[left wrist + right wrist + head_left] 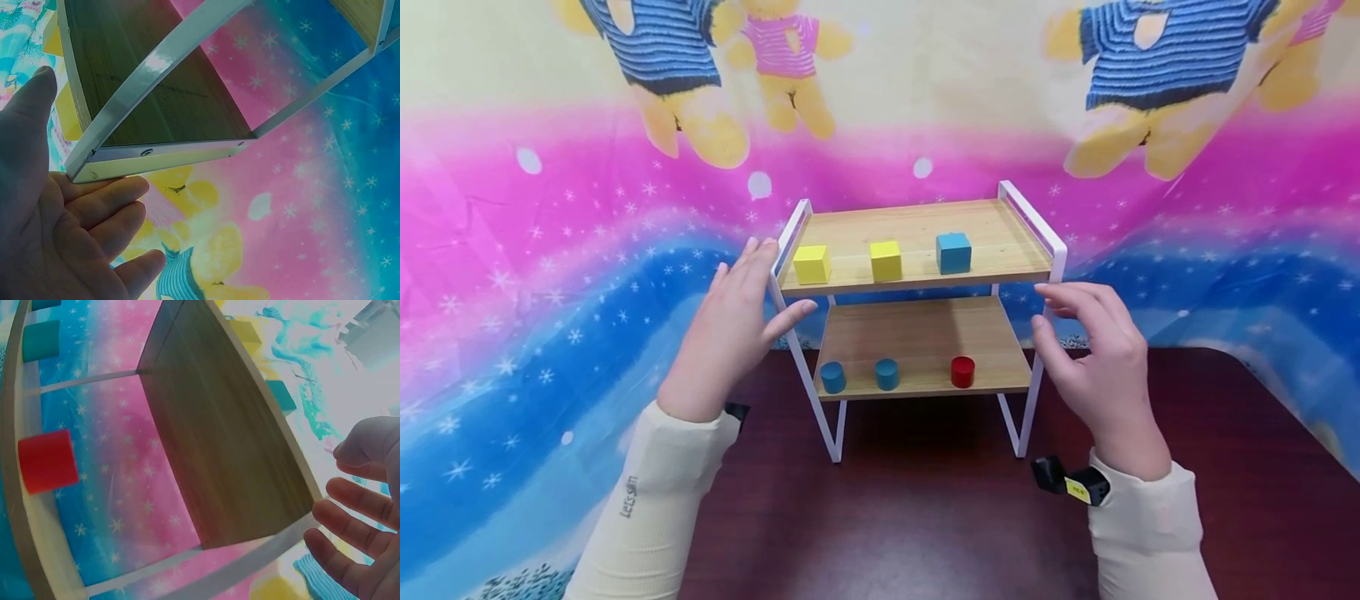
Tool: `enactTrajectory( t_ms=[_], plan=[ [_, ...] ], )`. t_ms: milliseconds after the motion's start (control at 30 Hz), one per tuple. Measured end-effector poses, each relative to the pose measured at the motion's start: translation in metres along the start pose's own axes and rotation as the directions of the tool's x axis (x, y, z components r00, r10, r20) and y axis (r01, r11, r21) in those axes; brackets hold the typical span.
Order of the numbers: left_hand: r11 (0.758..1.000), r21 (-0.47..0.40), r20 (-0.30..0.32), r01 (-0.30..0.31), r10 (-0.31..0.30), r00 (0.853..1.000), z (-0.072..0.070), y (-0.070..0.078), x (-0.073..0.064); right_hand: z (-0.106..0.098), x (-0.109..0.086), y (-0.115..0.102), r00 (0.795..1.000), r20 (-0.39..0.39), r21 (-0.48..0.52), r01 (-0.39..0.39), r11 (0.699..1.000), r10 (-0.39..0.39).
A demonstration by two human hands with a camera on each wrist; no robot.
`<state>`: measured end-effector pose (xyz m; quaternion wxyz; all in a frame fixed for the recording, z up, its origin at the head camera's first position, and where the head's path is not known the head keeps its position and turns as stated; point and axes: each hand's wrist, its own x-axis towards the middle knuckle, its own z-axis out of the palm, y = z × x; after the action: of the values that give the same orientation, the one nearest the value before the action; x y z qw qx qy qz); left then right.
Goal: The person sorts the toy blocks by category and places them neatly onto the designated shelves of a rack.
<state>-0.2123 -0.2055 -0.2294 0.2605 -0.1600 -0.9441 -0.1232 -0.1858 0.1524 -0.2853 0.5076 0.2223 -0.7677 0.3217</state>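
Note:
A two-tier wooden shelf [887, 223] with a white metal frame stands on the table. On its top board sit two yellow cubes [812, 265] [886, 262] and a blue cube [953, 253]. The lower board [917, 333] carries two blue cylinders [832, 377] [887, 374] and a red cylinder [962, 372]. My left hand [724, 329], fingers extended and thumb spread, is at the upper left corner of the frame; whether it presses there is unclear. Beside the right post, my right hand [1097, 358] has loosely bent fingers and holds nothing.
The dark reddish table [895, 525] extends in front of the shelf and to its right. Behind hangs a pink and blue cloth [880, 158] printed with bears and snowflakes. A black wrist strap [1075, 483] sits at the right cuff.

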Motion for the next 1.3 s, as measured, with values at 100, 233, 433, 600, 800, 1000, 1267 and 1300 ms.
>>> enactTrajectory(
  t_ms=[100,233,433,600,800,1000,1267,1300],
  plan=[
    [1.000,-0.001,0.002,0.002,-0.002,1.000,0.000,0.000,0.000,-0.002,-0.005,0.005,1.000,-0.020,0.002,0.003,1.000,-0.003],
    [1.000,-0.001,0.002,0.005,-0.005,1.000,0.000,-0.001,-0.001,-0.006,-0.011,0.013,0.999,-0.047,0.000,-0.005,1.000,0.005],
    [1.000,-0.001,0.000,0.008,-0.008,1.000,0.000,-0.001,0.000,-0.009,-0.019,0.025,0.996,-0.083,-0.020,-0.027,0.999,0.026],
    [1.000,-0.002,0.005,0.012,-0.012,1.000,0.000,-0.001,0.000,-0.010,-0.026,0.038,0.996,-0.077,-0.033,-0.052,0.998,0.050],
    [1.000,-0.003,0.005,0.013,-0.013,1.000,0.000,-0.001,0.001,-0.010,-0.036,0.052,0.993,-0.055,-0.054,-0.108,0.993,0.105],
    [1.000,-0.001,0.007,0.013,-0.013,1.000,-0.001,-0.001,0.002,-0.011,-0.041,0.061,0.987,-0.020,-0.076,-0.158,0.984,0.157],
    [1.000,0.003,0.014,0.010,-0.010,1.000,-0.002,-0.002,0.003,-0.008,-0.048,0.077,0.969,0.009,-0.125,-0.246,0.961,0.249],
    [1.000,0.003,0.013,0.009,-0.009,1.000,-0.002,-0.002,0.003,-0.008,-0.050,0.080,0.966,0.009,-0.127,-0.255,0.959,0.258]
  ],
)
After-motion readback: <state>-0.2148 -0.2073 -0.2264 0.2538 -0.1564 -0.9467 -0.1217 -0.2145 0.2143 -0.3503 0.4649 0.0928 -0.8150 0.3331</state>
